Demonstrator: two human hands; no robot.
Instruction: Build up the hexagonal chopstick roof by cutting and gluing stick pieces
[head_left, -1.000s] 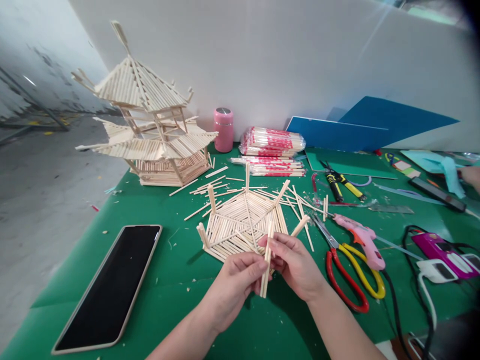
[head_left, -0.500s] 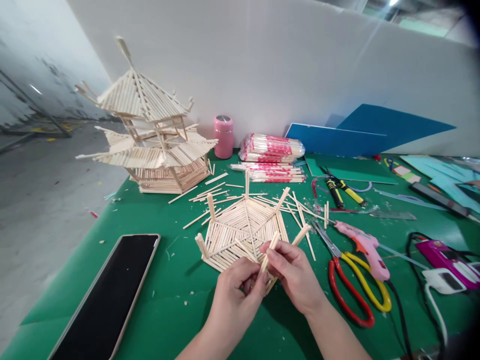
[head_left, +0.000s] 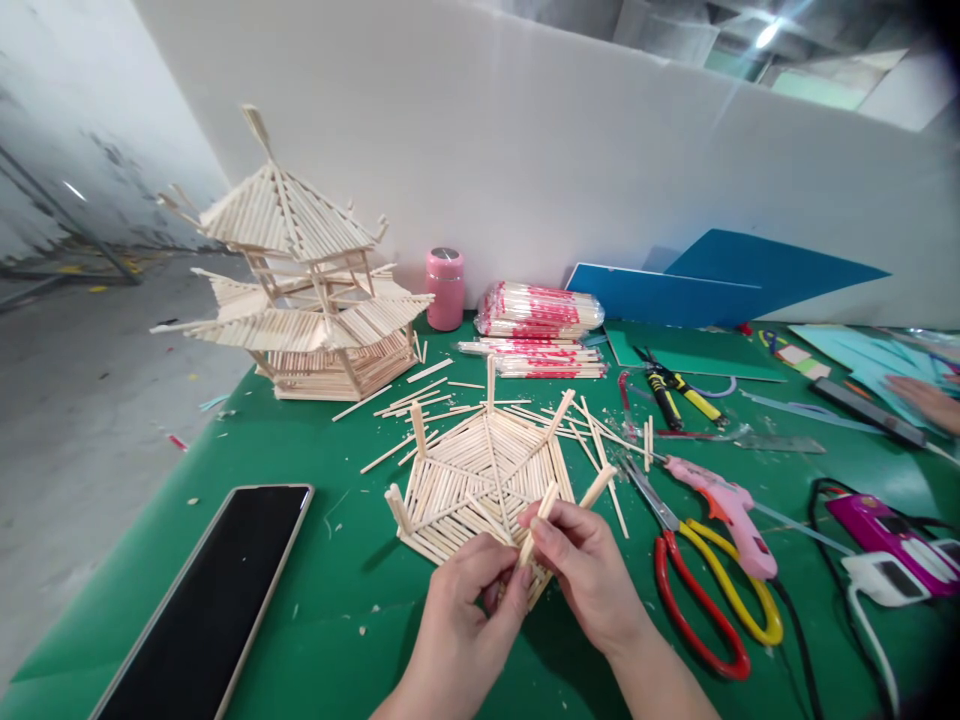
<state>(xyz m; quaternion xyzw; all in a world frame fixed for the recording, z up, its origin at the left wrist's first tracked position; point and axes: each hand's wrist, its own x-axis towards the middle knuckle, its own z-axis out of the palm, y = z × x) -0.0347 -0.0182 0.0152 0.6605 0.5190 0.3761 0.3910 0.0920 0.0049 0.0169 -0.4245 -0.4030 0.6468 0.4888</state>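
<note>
Both my hands pinch one short wooden stick (head_left: 541,507) at the near edge of a flat hexagonal panel of sticks (head_left: 480,478) with upright posts at its corners. My left hand (head_left: 465,620) holds the stick's lower end, my right hand (head_left: 585,570) grips it just above. The stick leans up and to the right over the panel's near corner. Loose sticks (head_left: 420,398) lie scattered behind the panel.
A finished stick pagoda (head_left: 300,290) stands at the back left, a pink jar (head_left: 445,288) and wrapped chopstick bundles (head_left: 541,310) behind. A phone (head_left: 210,600) lies front left. Red-and-yellow scissors (head_left: 705,590), pink glue gun (head_left: 724,500), pliers (head_left: 679,385) right. Another person's hand (head_left: 926,400) far right.
The stick has gone from standing nearly upright between my hands to leaning against the panel's near corner. My hands have closed in together on it. The camera tilted slightly upward.
</note>
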